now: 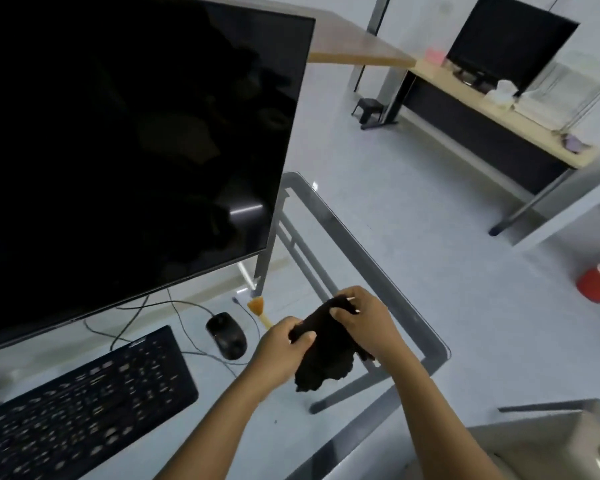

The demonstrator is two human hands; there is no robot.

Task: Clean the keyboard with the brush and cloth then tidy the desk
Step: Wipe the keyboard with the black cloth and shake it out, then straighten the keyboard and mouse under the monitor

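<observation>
Nearest, both forearms reaching in from the bottom edge over the glass desk [413,327]. Beyond them, by descending size:

Dominating the left half, a large dark monitor [136,140], switched off, showing only dim reflections; no brand mark or writing legible on it.

Below it, at lower left on the glass, a black keyboard [84,407], angled, key legends pale but too blurred to read.

Held above the desk's right part, just in front of the metal frame: a dark brown cloth [326,355], bunched, lower end hanging free. Left hand [281,351] clenched on its left edge, thumb pressed over the fabric. Right hand [364,323] grasping the upper right part, fingers curled into the folds.

Between keyboard and hands, a black mouse [226,335] resting on the glass, its cable trailing toward the monitor.

Just right of the mouse, lying on the desk untouched: a small brush [258,308] with orange fan-shaped bristles and a pale handle, the handle's near end hidden behind the left hand.

Farther off at right, a red container [598,284] on the floor; no label readable.
</observation>
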